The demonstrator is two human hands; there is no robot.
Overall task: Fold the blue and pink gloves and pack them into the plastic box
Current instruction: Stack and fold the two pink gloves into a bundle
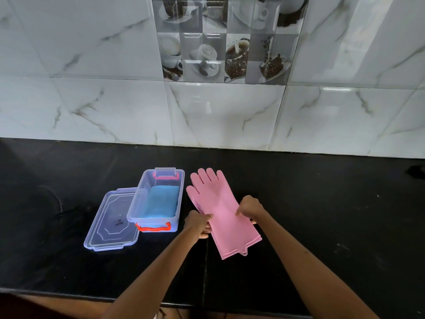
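Pink gloves (218,203) lie flat and stacked on the black counter, fingers pointing to the wall, cuffs toward me. My left hand (197,223) pinches their left edge at mid-length. My right hand (249,207) pinches the right edge opposite. To the left stands the clear plastic box (180,180) with red handles, open. A folded blue glove (161,203) lies inside it.
The box's clear lid (112,223) lies flat on the counter, partly under the box's left side. A marble-tiled wall (218,111) rises behind the counter. The counter's front edge (69,293) runs near my body.
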